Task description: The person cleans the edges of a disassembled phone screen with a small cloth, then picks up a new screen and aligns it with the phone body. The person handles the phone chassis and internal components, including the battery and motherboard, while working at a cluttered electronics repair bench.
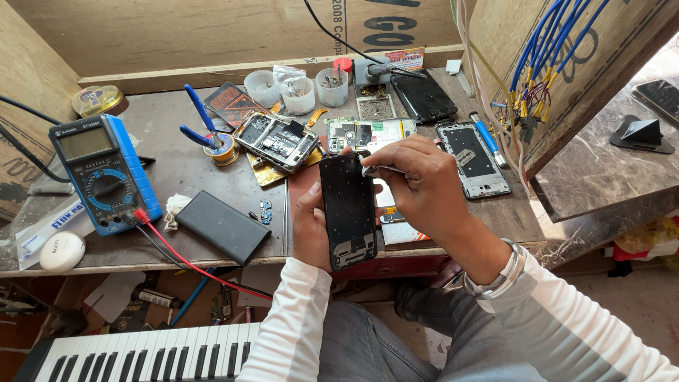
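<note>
My left hand (309, 230) grips a black phone frame (348, 209) from its left side, holding it upright over the front edge of the workbench (191, 177). My right hand (424, 187) pinches a thin metal tool (378, 170), probably tweezers, with its tip at the upper right corner of the frame. A metal watch sits on my right wrist. Both sleeves are white.
A blue multimeter (102, 173) with red and black leads lies at left, a dark flat slab (223, 226) beside it. Opened phones (276, 139) (472, 157), blue pliers (201, 127), small plastic cups (297, 92) and a bundle of blue wires (544, 56) crowd the back. A keyboard (152, 354) sits below.
</note>
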